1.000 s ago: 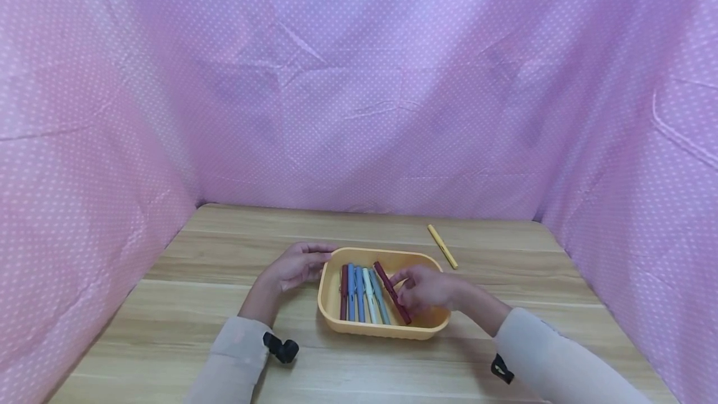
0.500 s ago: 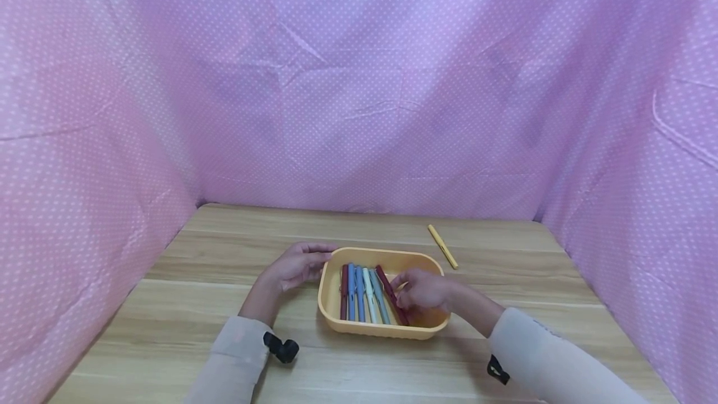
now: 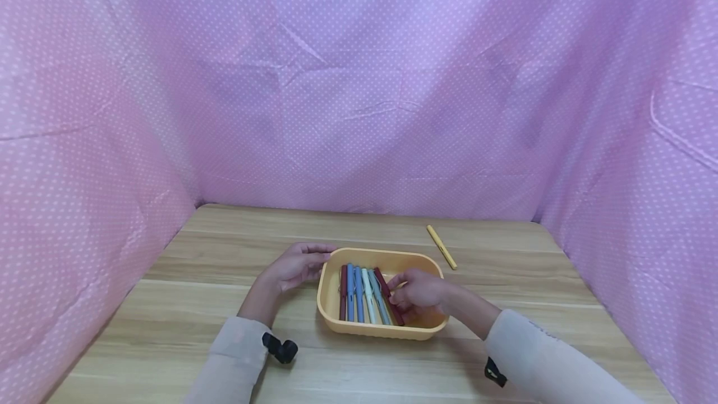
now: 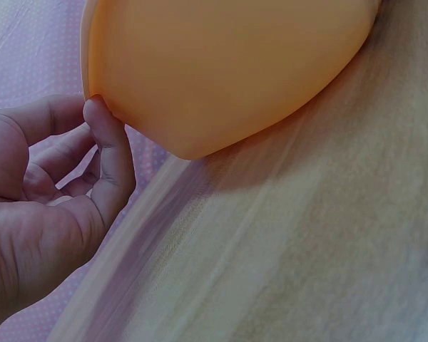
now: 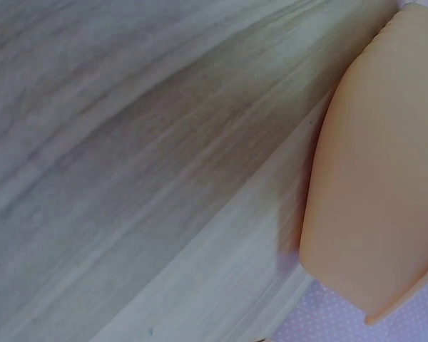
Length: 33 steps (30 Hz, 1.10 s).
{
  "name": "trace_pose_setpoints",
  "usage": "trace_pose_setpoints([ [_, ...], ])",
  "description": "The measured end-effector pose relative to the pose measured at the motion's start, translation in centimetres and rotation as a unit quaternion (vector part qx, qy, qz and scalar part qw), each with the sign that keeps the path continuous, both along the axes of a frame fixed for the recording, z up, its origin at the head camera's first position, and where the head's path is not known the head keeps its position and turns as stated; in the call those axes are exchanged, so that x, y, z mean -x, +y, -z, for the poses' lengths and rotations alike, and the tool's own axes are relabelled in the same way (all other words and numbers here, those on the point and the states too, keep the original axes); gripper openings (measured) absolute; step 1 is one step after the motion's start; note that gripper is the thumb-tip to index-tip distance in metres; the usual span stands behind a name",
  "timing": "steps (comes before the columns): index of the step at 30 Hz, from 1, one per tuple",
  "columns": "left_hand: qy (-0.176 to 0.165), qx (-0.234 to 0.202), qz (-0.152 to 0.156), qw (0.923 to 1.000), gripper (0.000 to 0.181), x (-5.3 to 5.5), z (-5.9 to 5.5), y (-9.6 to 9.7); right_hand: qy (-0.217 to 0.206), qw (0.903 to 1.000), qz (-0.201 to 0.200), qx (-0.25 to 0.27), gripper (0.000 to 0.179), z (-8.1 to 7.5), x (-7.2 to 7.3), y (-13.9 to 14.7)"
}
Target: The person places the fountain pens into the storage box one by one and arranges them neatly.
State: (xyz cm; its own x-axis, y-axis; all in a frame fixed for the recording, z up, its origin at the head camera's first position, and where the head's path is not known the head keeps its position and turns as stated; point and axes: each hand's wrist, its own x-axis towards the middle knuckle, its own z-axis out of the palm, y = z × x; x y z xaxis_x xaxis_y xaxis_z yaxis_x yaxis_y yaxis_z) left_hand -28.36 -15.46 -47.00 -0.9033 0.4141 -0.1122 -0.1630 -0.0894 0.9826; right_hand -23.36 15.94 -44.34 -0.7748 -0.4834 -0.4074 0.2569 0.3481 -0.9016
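Observation:
An orange-yellow plastic basket (image 3: pixel 383 331) stands in front of me. My left hand (image 3: pixel 300 265) pinches its left rim; in the left wrist view the thumb (image 4: pixel 113 153) presses the outer wall. Inside, pens lie side by side: a dark red pen (image 3: pixel 343 295) at the left, two blue ones, a pale mint pen (image 3: pixel 368 297) and a grey-green pen (image 3: pixel 380 299). My right hand (image 3: pixel 421 290) reaches into the basket and holds a second dark red pen (image 3: pixel 381 280) by its right side, against the grey-green one. The right wrist view hides this hand behind the basket wall.
A yellow pen (image 3: pixel 442 247) lies on the wooden table (image 3: pixel 235 248) behind the basket, to the right. Pink dotted cloth (image 3: pixel 359 111) hangs around the back and both sides. Black camera mounts (image 3: pixel 280 348) sit on the wrists.
My right hand has moved left and lowered the second dark red pen, bringing it from a slant apart to beside the grey-green pen. My left hand has stayed at the rim.

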Motion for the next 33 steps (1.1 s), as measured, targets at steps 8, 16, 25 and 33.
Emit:
trace_pose_setpoints([
  [8, -0.003, -0.003, -0.002, 1.0, 0.038, -0.06, 0.02, -0.06, 0.026, 0.9996, 0.0, -0.005, 0.034, 0.01, -0.13, -0.05],
  [16, 0.001, -0.001, 0.005, 1.0, 0.038, 0.04, 0.15, -0.05, 0.065, 0.9973, -0.008, -0.034, 0.035, -0.16, -0.25, -0.15],
  [25, 0.002, 0.002, 0.006, 1.0, 0.038, 0.31, 0.16, -0.09, 0.082, 0.995, 0.002, -0.057, 0.032, -0.5, -0.25, -0.38],
  [33, 0.0, 0.0, 0.006, 1.0, 0.036, 0.34, 0.14, -0.03, 0.08, 0.994, 0.015, -0.073, 0.031, -0.38, -0.16, -0.61],
])
